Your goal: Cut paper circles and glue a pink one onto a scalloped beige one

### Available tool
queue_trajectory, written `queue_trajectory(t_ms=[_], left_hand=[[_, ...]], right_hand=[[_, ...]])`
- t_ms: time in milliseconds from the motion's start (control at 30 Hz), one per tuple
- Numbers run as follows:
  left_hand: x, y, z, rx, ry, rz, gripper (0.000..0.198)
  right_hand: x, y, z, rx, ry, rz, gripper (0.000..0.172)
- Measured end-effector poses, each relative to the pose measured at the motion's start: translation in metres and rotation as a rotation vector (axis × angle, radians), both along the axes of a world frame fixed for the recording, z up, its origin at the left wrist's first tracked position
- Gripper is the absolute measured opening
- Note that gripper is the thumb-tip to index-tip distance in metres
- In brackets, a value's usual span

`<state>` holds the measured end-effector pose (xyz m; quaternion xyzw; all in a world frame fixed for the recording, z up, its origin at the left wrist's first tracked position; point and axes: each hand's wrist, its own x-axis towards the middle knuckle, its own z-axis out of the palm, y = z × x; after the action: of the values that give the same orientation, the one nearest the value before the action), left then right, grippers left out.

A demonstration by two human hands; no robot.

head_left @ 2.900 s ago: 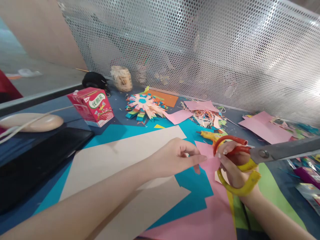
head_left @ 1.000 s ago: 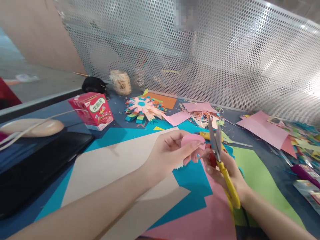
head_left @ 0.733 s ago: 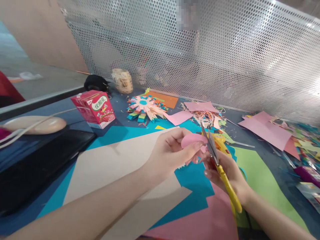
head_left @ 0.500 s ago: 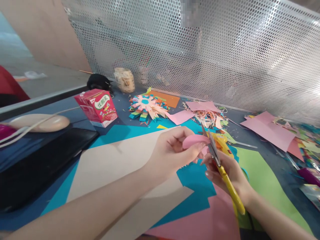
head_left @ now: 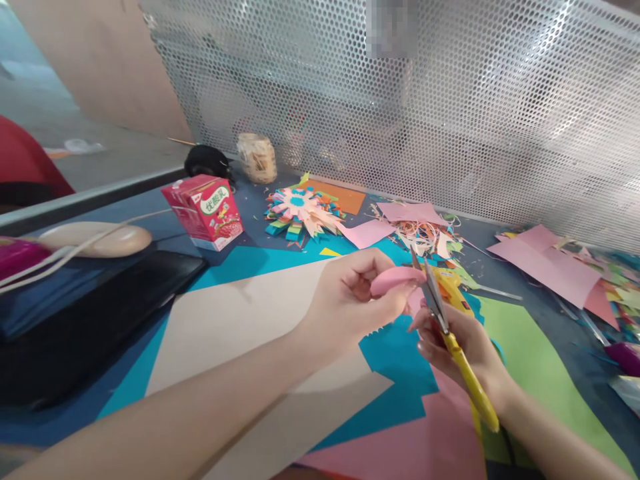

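Observation:
My left hand (head_left: 350,300) is closed round a small curved piece of pink paper (head_left: 393,279), held above the table. My right hand (head_left: 457,347) grips yellow-handled scissors (head_left: 447,327); their grey blades point up and away and meet the right edge of the pink piece. Below both hands lie large sheets: beige (head_left: 240,320), blue (head_left: 395,373), pink (head_left: 400,447) and green (head_left: 530,360).
A red drink carton (head_left: 205,210) stands at the left, a layered paper flower (head_left: 303,213) behind it, a jar (head_left: 257,158) by the perforated metal screen (head_left: 450,100). Paper scraps (head_left: 425,233) and pink sheets (head_left: 545,257) lie right. A yellow glue gun (head_left: 450,283) sits behind the scissors. A black case (head_left: 75,320) lies left.
The scissors swung from pointing right to pointing up and away at the paper. My left hand lifted the pink piece off the table and curled it. The view drifted slightly left.

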<state>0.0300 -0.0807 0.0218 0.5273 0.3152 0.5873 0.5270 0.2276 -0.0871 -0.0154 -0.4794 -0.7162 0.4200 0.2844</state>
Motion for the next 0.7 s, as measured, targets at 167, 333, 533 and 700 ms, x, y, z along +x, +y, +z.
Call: queue_trajectory(t_ms=[167, 333, 533, 700], left_hand=[[0.0001, 0.0021, -0.0011, 0.025, -0.019, -0.012, 0.014], [-0.0003, 0.0034, -0.0004, -0.001, 0.002, -0.011, 0.015], [-0.0030, 0.0046, 0.0043, -0.019, 0.028, 0.017, 0.014], [-0.0052, 0.0088, 0.0063, 0.012, 0.012, -0.008, 0.012]], right_hand=[[0.0011, 0.0008, 0.0003, -0.011, -0.013, 0.005, 0.044], [0.0008, 0.0000, 0.0025, -0.004, -0.014, -0.006, 0.041], [-0.0002, 0.0026, 0.0070, 0.016, -0.040, -0.026, 0.035], [-0.0002, 0.0058, 0.0075, -0.009, -0.021, -0.037, 0.031]])
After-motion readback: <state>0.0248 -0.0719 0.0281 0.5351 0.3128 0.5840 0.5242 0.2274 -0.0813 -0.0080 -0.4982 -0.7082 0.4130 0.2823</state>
